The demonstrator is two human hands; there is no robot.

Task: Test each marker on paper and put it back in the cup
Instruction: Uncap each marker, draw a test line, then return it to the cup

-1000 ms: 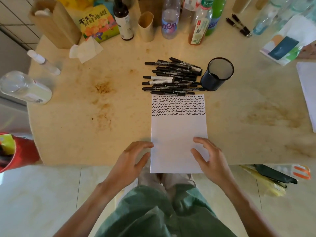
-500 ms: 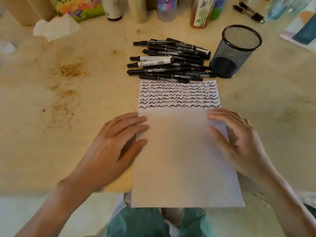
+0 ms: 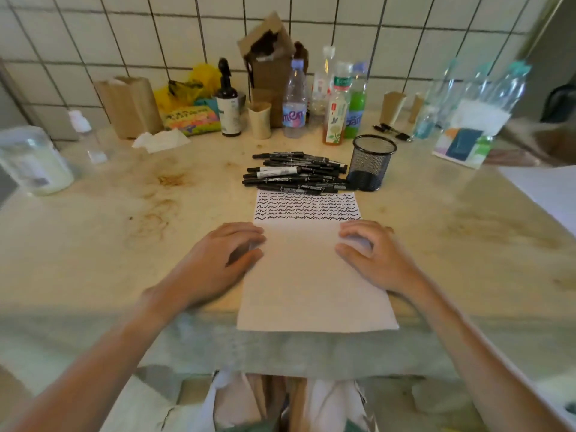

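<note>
A white sheet of paper [image 3: 308, 275] lies on the counter with several rows of black squiggles across its top. Its near end hangs over the counter edge. Beyond it lies a pile of several black markers [image 3: 296, 174], capped and side by side. To their right stands a black mesh cup [image 3: 372, 162], upright, nothing visible inside. My left hand [image 3: 218, 260] rests on the paper's left edge with fingers loosely bent. My right hand [image 3: 371, 254] rests on the right edge, fingertips on the sheet. Neither hand holds a marker.
Bottles [image 3: 294, 101], a dark spray bottle [image 3: 229, 104], cardboard boxes [image 3: 271, 60] and a paper cup [image 3: 259, 119] line the tiled back wall. A tissue [image 3: 162, 140] and a plastic jar [image 3: 31, 163] sit left; a printed packet [image 3: 467, 145] and more markers [image 3: 392, 130] sit right.
My head has lifted, so the wall and back row come into view. Both hands slid forward along the paper's sides, up to just below the squiggles.
</note>
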